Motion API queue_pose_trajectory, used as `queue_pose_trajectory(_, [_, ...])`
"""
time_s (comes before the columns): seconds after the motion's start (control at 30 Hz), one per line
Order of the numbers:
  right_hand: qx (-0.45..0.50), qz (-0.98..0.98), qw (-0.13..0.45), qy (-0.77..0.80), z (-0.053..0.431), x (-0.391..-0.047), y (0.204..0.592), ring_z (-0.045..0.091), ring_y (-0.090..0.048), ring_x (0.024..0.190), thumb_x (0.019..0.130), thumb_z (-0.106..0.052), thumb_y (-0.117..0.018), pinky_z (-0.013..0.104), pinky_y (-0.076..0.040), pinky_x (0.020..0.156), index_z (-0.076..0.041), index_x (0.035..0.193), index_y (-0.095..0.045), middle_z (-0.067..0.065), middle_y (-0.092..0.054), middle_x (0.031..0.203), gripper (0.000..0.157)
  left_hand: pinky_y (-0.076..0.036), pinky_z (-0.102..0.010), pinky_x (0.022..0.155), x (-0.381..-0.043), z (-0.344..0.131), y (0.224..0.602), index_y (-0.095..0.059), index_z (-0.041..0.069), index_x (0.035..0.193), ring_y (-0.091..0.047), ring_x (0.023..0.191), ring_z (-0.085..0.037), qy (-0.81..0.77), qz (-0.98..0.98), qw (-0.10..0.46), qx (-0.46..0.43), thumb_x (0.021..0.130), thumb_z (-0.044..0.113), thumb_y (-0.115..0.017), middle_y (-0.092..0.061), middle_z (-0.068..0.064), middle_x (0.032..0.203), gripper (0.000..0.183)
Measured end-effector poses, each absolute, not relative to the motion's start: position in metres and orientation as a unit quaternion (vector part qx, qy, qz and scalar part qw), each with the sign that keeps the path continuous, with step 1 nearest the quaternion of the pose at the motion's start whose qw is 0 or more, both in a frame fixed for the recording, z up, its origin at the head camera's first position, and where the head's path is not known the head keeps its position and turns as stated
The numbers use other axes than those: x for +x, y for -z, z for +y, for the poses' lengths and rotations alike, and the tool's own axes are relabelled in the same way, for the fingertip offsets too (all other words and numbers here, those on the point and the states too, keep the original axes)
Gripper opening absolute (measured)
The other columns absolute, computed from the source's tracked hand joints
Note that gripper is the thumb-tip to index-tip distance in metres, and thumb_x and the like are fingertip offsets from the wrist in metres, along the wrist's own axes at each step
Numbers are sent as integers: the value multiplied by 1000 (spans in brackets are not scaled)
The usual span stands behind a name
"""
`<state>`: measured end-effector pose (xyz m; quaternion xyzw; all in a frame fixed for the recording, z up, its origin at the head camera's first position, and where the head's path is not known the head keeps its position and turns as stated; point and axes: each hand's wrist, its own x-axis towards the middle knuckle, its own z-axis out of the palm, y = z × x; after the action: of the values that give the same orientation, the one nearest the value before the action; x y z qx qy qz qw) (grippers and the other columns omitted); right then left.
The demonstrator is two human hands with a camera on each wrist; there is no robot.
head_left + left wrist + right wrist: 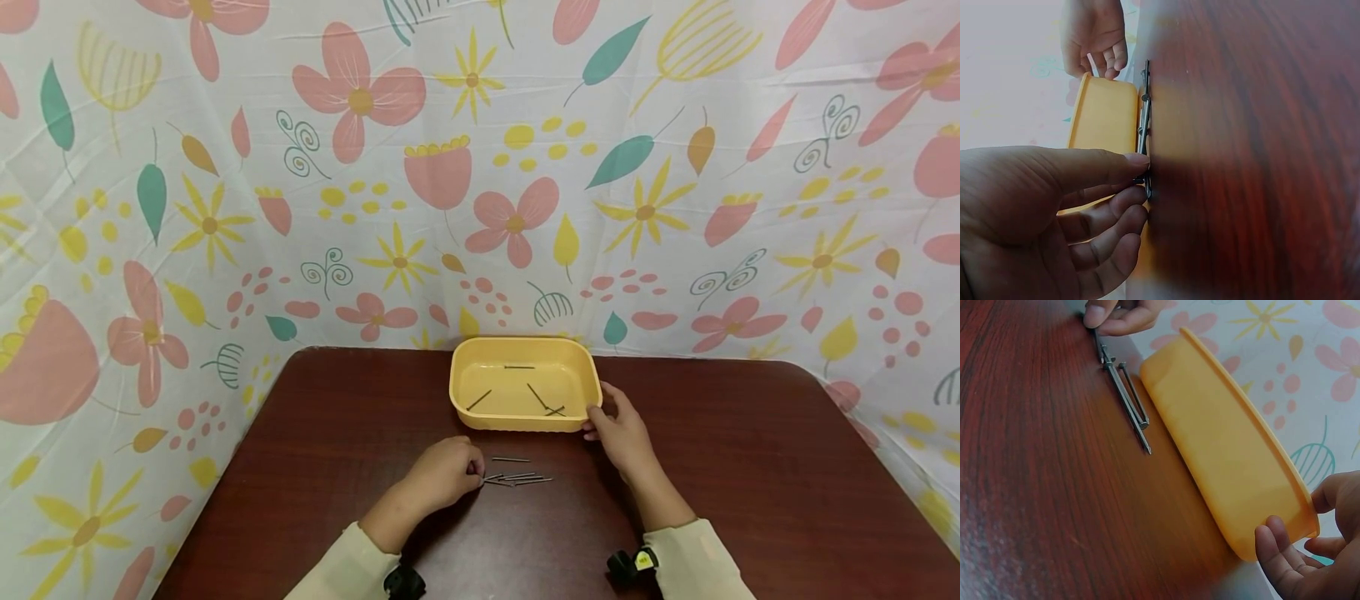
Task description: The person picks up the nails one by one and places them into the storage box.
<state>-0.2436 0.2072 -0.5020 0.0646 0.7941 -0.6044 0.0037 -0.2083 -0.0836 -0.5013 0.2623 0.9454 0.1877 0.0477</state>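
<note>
My left hand (444, 473) is low over the table and pinches the end of a nail between thumb and fingers, at the left side of a small pile of nails (519, 478). In the right wrist view these loose nails (1125, 397) lie close together on the wood. A single nail (511, 459) lies apart, between the pile and the yellow tray (517, 422). My right hand (626, 435) grips the tray's front right corner, thumb at the rim and fingers against the outer wall. Inside the tray lie several nails (519, 367), scattered, two of them crossed.
The dark red-brown wooden table (360, 400) has rounded far corners. A white cloth with flowers and leaves (517, 125) hangs directly behind it, and the tray stands near that far edge. Black wrist cameras (405, 581) sit by both pale sleeves (697, 562).
</note>
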Motion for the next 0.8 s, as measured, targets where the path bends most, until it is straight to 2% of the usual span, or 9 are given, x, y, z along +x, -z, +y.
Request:
queue_pose_trajectory(0.1, [61, 799, -3, 599, 208, -244, 505, 20, -66, 81, 100, -17, -49, 28, -58, 69, -9, 152, -27, 22, -42, 141, 57, -48, -23, 77, -209, -83, 502, -67, 24, 70, -58, 83, -7, -190, 945, 48, 263, 83, 18, -73, -56, 15, 69, 16])
queue_pose_trajectory(0.3, [64, 802, -6, 593, 207, -244, 506, 24, -66, 83, 99, -16, -49, 28, -58, 69, -9, 151, -28, 21, -44, 140, 57, -42, -18, 64, -208, -82, 501, -69, 23, 73, -49, 70, -3, -201, 943, 52, 260, 84, 17, -72, -56, 11, 75, 12])
queue_pose_trajectory(0.6, [66, 794, 4, 604, 207, -244, 502, 17, -65, 80, 100, -16, -49, 28, -58, 69, -8, 152, -26, 23, -42, 141, 57, -41, -18, 64, -207, -82, 491, -71, 22, 75, -47, 69, -3, -202, 943, 44, 260, 84, 18, -71, -57, 8, 77, 10])
queue_pose_trajectory(0.8, [75, 790, 16, 608, 206, -243, 494, 20, -65, 81, 100, -13, -49, 31, -59, 71, -5, 151, -27, 24, -43, 141, 57, -41, -17, 64, -207, -82, 486, -70, 23, 77, -47, 68, -2, -204, 943, 37, 260, 84, 20, -73, -56, 9, 77, 8])
